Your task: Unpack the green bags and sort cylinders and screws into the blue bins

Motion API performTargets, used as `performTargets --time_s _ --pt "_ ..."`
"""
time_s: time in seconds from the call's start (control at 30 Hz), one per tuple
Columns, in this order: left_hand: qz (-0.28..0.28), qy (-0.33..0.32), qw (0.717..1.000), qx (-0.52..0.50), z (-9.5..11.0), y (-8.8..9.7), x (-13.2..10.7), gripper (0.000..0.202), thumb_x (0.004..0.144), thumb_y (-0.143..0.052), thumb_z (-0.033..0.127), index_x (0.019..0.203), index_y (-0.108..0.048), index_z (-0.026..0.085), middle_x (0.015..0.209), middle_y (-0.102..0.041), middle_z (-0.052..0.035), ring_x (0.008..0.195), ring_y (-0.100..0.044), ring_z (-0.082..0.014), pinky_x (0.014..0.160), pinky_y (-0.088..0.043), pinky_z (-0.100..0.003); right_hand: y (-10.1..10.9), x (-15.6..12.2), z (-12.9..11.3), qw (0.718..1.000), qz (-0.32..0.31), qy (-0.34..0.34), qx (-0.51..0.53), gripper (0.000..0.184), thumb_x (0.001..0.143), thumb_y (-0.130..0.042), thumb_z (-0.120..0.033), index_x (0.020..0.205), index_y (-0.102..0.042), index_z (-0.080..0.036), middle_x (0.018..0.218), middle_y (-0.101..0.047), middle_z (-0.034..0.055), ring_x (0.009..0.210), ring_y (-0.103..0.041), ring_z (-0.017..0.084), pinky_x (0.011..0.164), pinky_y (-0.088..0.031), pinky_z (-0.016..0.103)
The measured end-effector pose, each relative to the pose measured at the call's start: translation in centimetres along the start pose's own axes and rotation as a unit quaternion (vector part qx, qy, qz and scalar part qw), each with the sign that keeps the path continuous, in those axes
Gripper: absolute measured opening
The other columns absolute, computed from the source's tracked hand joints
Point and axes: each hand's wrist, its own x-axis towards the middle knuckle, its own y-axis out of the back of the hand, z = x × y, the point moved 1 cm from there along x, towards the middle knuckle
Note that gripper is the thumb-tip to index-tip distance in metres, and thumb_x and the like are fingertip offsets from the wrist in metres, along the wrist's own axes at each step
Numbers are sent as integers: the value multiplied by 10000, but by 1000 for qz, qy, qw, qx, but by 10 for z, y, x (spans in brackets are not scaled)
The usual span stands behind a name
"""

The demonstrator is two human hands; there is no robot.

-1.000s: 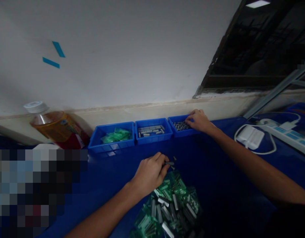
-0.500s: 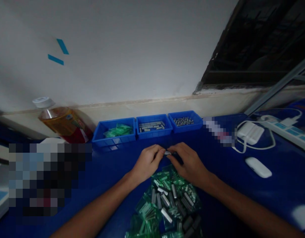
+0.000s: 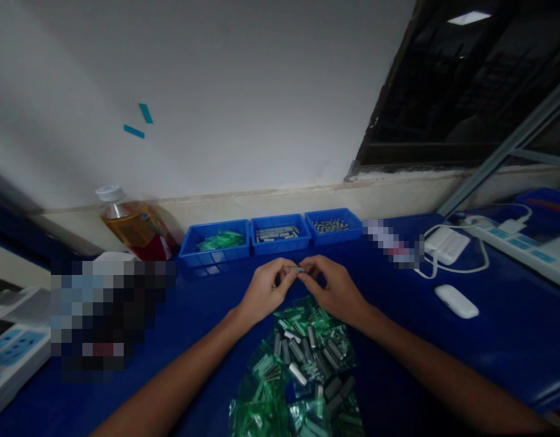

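A small, slim, grey metal piece (image 3: 298, 269) is between the fingertips of my two hands, above the glossy dark-blue worktop (image 3: 398, 291). My left hand (image 3: 266, 290) has its end in a narrow pinch of thumb and fingers; my right hand (image 3: 335, 286) pinches the other end the same way, so each grip is closed down on the piece. My fingers cover much of it, and I cannot tell its full shape.

Just below my hands, nearer to me, lies a heap of clear green plastic bags (image 3: 259, 419), some with slim metal parts showing inside. Short silver-grey metal bars (image 3: 298, 374) lie among and over the bags, at differing angles.

Beyond my hands, three blue plastic trays stand side by side in a row. The left tray (image 3: 216, 258) holds crumpled green bags, the middle tray (image 3: 280, 246) holds silver metal bars, and the right tray (image 3: 338, 236) holds many tiny metal parts.

To the left of the row is a plastic bottle of amber drink with a white cap (image 3: 110, 193). Well to my right are a smooth white oval case (image 3: 457, 301), a white square adapter (image 3: 446, 244) with a looped cable, and a white power strip (image 3: 523, 247). Behind the trays rises a pale grey wall (image 3: 262, 109) with two teal tape strips (image 3: 146, 113).
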Motion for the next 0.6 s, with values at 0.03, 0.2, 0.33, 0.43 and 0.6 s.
performTargets --time_s 0.03,0.2,0.33,0.43,0.6 --pt "7 6 1000 2 -1 1 1 268 908 -457 349 866 -626 145 746 -621 -12 648 -539 -120 592 -406 -209 1 4 0 999 -8 25 -23 74 865 -540 -238 908 -584 -197 791 -635 21 743 -595 158 674 -467 282" --pt "35 57 998 20 -10 6 -1 337 928 -396 378 1039 -603 137 869 -657 -43 769 -596 -157 713 -455 -253 2 46 11 984 -58 87 -144 105 878 -522 -237 861 -604 -172 851 -633 54 843 -565 184 790 -423 312" --pt "-17 76 989 126 -7 9 -10 364 898 -452 376 1125 -581 122 972 -642 -90 892 -597 -204 811 -453 -321 -13 100 34 977 -84 14 -193 111 846 -559 -227 849 -641 -152 839 -649 72 787 -580 186 747 -417 293" --pt "-138 47 968 202 8 11 -22 350 875 -491 430 1097 -605 185 1059 -615 -83 1000 -560 -251 880 -412 -412 -28 132 40 976 -100 -1 -194 96 797 -616 -212 824 -661 -132 774 -653 80 729 -582 200 702 -412 295" --pt "-206 26 944 256 25 13 -39 350 848 -552 442 1124 -575 228 1121 -580 -70 1054 -527 -291 903 -351 -496 -35 126 20 980 -67 6 -185 221 876 -518 -246 1007 -624 -103 916 -645 111 875 -568 214 807 -396 309"
